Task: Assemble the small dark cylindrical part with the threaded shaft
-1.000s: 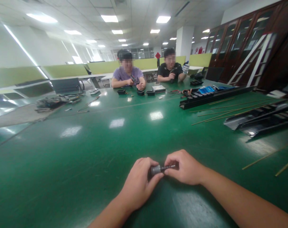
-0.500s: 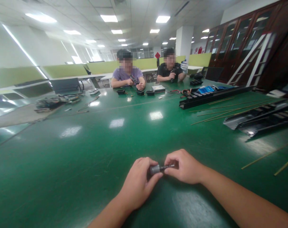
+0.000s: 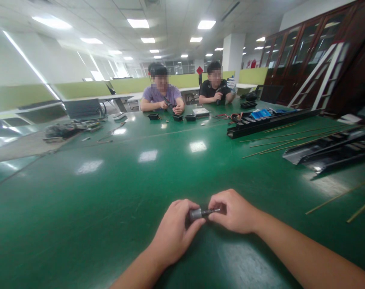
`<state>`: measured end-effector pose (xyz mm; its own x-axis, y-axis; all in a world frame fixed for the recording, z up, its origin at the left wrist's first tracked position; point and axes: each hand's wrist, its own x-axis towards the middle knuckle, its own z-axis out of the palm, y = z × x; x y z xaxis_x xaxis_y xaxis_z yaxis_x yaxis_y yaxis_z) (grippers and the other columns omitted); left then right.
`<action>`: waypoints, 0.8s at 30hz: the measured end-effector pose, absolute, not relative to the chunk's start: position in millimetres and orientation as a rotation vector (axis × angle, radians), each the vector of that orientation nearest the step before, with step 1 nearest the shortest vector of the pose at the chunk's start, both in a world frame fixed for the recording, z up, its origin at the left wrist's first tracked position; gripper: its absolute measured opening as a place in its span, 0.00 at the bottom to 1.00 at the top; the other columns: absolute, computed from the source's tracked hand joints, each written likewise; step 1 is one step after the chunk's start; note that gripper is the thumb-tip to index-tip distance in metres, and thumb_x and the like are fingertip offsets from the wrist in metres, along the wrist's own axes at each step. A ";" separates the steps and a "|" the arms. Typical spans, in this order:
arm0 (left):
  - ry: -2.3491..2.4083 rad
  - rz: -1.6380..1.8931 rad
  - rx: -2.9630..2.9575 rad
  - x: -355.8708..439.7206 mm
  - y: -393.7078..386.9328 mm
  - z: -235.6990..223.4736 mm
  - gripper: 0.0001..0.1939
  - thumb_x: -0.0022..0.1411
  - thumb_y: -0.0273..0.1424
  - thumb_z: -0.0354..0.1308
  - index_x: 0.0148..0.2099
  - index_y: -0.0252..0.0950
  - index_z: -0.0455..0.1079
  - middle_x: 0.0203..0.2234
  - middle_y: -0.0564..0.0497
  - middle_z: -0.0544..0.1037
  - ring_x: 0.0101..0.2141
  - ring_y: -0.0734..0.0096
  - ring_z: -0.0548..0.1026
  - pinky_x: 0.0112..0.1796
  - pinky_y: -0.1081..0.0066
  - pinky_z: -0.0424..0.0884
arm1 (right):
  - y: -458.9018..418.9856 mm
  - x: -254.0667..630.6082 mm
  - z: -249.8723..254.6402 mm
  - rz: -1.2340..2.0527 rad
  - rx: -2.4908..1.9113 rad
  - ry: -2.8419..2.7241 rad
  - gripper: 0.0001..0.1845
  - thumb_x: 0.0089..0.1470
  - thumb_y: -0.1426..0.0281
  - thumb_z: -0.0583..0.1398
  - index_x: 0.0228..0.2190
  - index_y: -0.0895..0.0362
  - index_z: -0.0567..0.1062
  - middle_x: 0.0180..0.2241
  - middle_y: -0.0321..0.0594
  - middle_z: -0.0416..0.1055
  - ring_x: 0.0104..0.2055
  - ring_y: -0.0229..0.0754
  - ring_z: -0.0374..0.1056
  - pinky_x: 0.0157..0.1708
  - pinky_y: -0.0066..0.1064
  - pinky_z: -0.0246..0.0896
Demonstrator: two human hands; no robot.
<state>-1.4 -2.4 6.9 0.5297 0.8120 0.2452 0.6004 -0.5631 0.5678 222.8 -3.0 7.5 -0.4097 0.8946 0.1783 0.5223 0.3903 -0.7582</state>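
Note:
Low in the head view, my left hand [image 3: 176, 226] is closed round a small grey cylinder with a thin dark shaft [image 3: 196, 214]. The shaft sticks out to the right and ends in a bright metal tip. Thumb and fingers of my right hand [image 3: 232, 211] are pinched around that shaft, its tip showing between them. The cylinder's rear end is hidden in my left palm. Both hands are just over the green tabletop [image 3: 125, 188]; whether they touch it I cannot tell.
Black channel-shaped rails [image 3: 333, 154] and thin brass-coloured rods [image 3: 278, 144] lie at the right. Across the table, a person in purple [image 3: 148, 96] and a person in black [image 3: 205, 94] handle tools. Small black boxes [image 3: 178, 118] stand before them. Tangled cables [image 3: 65, 131] lie far left.
My hands and the grey cylinder stay almost where they were. Across the table, the tool held by the person in purple has tilted slightly, and the other person's gloved hand has shifted a little.

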 end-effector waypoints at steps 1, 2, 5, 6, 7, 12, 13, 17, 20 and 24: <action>1.156 0.686 2.356 -1.7 -2.7 7.2 0.09 0.65 0.34 0.58 0.46 0.39 0.67 0.39 0.48 0.74 0.40 0.60 0.71 0.43 0.60 0.68 | -3.1 222.6 7.8 0.825 -1.209 -2.077 0.03 0.48 0.71 0.64 0.26 0.58 0.76 0.22 0.34 0.71 0.23 0.35 0.64 0.25 0.25 0.54; 1.157 0.684 2.357 -2.0 -2.9 7.6 0.09 0.65 0.34 0.58 0.46 0.39 0.67 0.39 0.48 0.74 0.40 0.60 0.71 0.43 0.60 0.68 | -3.1 222.5 8.0 0.818 -1.210 -2.082 0.03 0.48 0.71 0.65 0.26 0.58 0.76 0.22 0.34 0.71 0.23 0.35 0.64 0.25 0.25 0.53; 1.156 0.693 2.372 -2.5 -3.0 8.6 0.09 0.65 0.35 0.58 0.46 0.39 0.67 0.39 0.48 0.74 0.40 0.60 0.72 0.42 0.60 0.69 | -3.2 222.5 8.4 0.804 -1.214 -2.085 0.03 0.48 0.71 0.65 0.26 0.57 0.76 0.22 0.34 0.71 0.23 0.35 0.64 0.25 0.25 0.53; 1.155 0.699 2.378 -2.5 -2.8 8.7 0.09 0.65 0.34 0.58 0.46 0.39 0.67 0.39 0.48 0.74 0.40 0.60 0.72 0.42 0.61 0.69 | -3.1 222.6 8.4 0.806 -1.215 -2.084 0.03 0.48 0.71 0.65 0.26 0.57 0.76 0.22 0.34 0.72 0.24 0.35 0.64 0.25 0.25 0.53; 1.155 0.705 2.383 -2.5 -2.7 8.7 0.09 0.65 0.34 0.58 0.46 0.39 0.67 0.39 0.48 0.74 0.40 0.60 0.72 0.42 0.61 0.69 | -3.0 222.7 8.4 0.807 -1.216 -2.085 0.03 0.48 0.71 0.65 0.26 0.57 0.76 0.22 0.34 0.72 0.24 0.35 0.64 0.25 0.25 0.54; 1.151 0.709 2.390 -2.4 -2.6 7.8 0.09 0.65 0.35 0.58 0.46 0.39 0.67 0.39 0.48 0.74 0.41 0.60 0.72 0.42 0.61 0.70 | -3.1 222.8 8.5 0.818 -1.220 -2.083 0.03 0.49 0.71 0.65 0.26 0.57 0.76 0.22 0.34 0.72 0.24 0.35 0.64 0.25 0.25 0.54; 1.151 0.705 2.386 -2.4 -2.8 7.7 0.09 0.65 0.35 0.58 0.46 0.40 0.67 0.39 0.48 0.74 0.41 0.60 0.72 0.42 0.61 0.69 | -3.2 222.8 8.5 0.818 -1.220 -2.083 0.03 0.49 0.71 0.65 0.26 0.57 0.77 0.22 0.34 0.72 0.24 0.35 0.64 0.25 0.25 0.54; 1.155 0.694 2.380 -2.3 -2.7 7.7 0.09 0.65 0.34 0.58 0.46 0.40 0.66 0.39 0.49 0.74 0.40 0.60 0.72 0.42 0.61 0.69 | -3.8 223.1 7.7 0.803 -1.221 -2.089 0.03 0.49 0.70 0.65 0.26 0.57 0.77 0.22 0.34 0.72 0.24 0.35 0.64 0.25 0.25 0.54; 1.154 0.704 2.396 -2.2 -2.1 7.4 0.09 0.64 0.34 0.58 0.46 0.40 0.67 0.38 0.49 0.74 0.40 0.61 0.72 0.42 0.61 0.70 | -3.5 223.4 6.7 0.795 -1.219 -2.094 0.03 0.49 0.71 0.65 0.26 0.57 0.77 0.22 0.34 0.72 0.24 0.35 0.64 0.25 0.25 0.54; 1.153 0.720 2.414 -2.1 -1.9 7.6 0.09 0.64 0.35 0.58 0.45 0.39 0.67 0.38 0.48 0.75 0.39 0.61 0.73 0.41 0.63 0.70 | -2.8 223.6 6.4 0.791 -1.213 -2.092 0.03 0.48 0.71 0.65 0.27 0.57 0.77 0.22 0.33 0.72 0.23 0.35 0.64 0.25 0.25 0.53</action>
